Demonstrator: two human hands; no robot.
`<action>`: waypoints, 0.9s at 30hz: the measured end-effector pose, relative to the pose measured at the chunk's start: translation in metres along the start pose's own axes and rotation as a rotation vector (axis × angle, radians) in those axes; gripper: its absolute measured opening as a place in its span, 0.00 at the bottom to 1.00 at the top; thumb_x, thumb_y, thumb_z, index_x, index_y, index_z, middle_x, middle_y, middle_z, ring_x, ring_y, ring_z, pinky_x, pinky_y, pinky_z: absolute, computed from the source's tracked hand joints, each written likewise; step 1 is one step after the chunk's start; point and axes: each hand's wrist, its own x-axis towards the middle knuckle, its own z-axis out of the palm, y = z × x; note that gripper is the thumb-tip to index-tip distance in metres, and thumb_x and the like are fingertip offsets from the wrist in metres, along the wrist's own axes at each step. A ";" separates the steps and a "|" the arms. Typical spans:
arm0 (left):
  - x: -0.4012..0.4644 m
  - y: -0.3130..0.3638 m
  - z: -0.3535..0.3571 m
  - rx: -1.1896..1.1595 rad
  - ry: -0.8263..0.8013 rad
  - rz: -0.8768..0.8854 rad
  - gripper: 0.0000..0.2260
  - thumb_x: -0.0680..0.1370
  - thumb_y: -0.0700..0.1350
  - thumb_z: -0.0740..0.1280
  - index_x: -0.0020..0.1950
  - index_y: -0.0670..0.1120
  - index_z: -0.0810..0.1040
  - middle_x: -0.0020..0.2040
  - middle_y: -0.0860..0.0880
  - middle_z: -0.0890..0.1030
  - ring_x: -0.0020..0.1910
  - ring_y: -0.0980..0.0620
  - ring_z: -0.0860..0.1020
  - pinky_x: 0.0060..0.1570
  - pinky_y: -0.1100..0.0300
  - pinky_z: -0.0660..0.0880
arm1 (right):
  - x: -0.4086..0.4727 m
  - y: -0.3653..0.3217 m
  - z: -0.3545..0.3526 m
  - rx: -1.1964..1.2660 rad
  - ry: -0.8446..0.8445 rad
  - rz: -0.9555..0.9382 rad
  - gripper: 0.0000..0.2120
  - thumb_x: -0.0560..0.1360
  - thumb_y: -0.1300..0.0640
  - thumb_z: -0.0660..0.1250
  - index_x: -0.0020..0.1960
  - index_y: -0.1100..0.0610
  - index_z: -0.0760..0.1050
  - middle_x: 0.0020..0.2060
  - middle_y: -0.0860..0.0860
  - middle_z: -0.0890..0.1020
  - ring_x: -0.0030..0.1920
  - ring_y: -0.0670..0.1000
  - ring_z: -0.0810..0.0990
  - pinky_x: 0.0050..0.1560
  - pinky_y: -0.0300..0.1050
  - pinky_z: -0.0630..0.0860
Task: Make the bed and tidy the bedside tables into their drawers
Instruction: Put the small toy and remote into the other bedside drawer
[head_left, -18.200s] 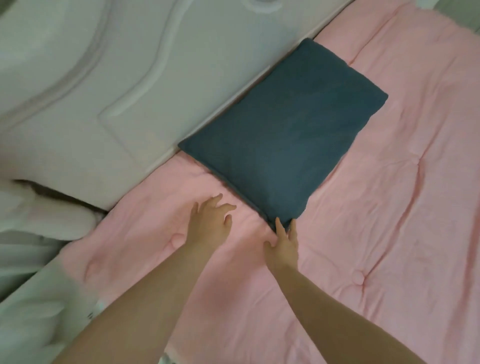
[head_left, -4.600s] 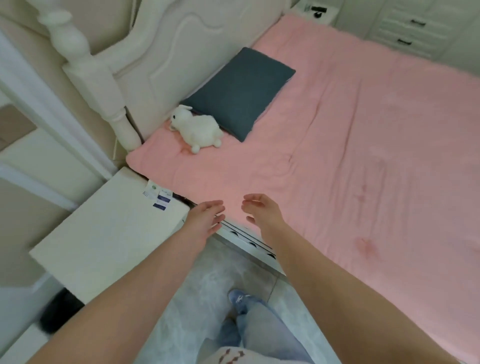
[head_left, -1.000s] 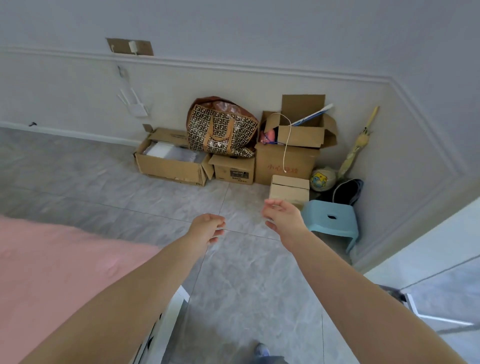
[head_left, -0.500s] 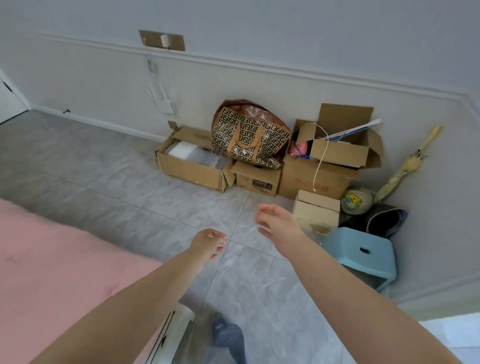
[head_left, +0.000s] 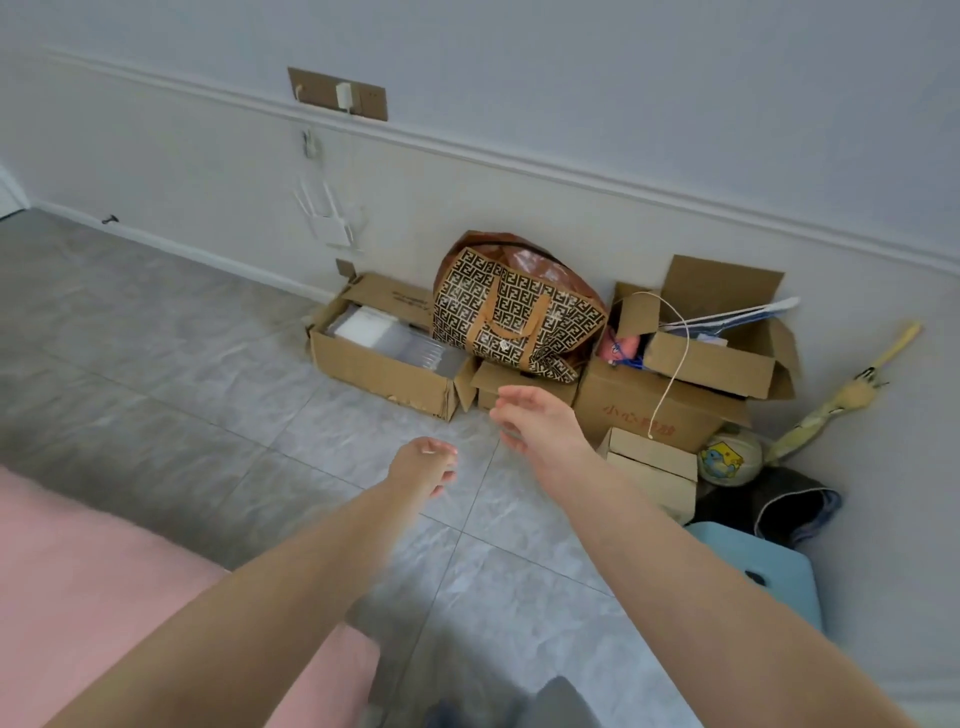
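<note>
Grey tiled floor (head_left: 218, 374), pink bed (head_left: 78, 597) near left; left hand (head_left: 423, 465) loosely curled, right hand (head_left: 540, 426) spread, both empty.

Both arms outstretched — left hand (head_left: 423, 464) loosely curled (apparently empty), right hand (head_left: 537, 423) open, fingers spread.

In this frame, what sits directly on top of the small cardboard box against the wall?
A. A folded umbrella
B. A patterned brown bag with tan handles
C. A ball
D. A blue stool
B: the patterned brown bag rests on the small cardboard box, while both hands are empty.
</note>
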 end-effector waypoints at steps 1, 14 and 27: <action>0.009 0.005 -0.003 -0.009 0.014 0.003 0.08 0.79 0.36 0.59 0.49 0.43 0.77 0.40 0.46 0.78 0.33 0.51 0.72 0.31 0.62 0.65 | 0.010 -0.002 0.005 -0.002 -0.002 0.010 0.12 0.70 0.64 0.72 0.50 0.51 0.80 0.53 0.54 0.83 0.58 0.55 0.81 0.57 0.49 0.78; 0.146 0.095 -0.097 -0.026 0.218 -0.020 0.02 0.77 0.41 0.66 0.49 0.45 0.77 0.47 0.46 0.80 0.40 0.52 0.79 0.40 0.58 0.74 | 0.191 -0.062 0.086 -0.073 -0.303 0.063 0.11 0.76 0.67 0.64 0.53 0.54 0.78 0.41 0.51 0.79 0.45 0.50 0.76 0.56 0.50 0.76; 0.195 0.153 -0.221 -0.261 0.576 -0.005 0.09 0.76 0.39 0.68 0.55 0.45 0.74 0.48 0.45 0.80 0.43 0.49 0.80 0.42 0.57 0.75 | 0.301 -0.116 0.267 -0.262 -0.560 0.021 0.11 0.75 0.65 0.65 0.56 0.57 0.79 0.44 0.51 0.80 0.45 0.48 0.78 0.50 0.46 0.76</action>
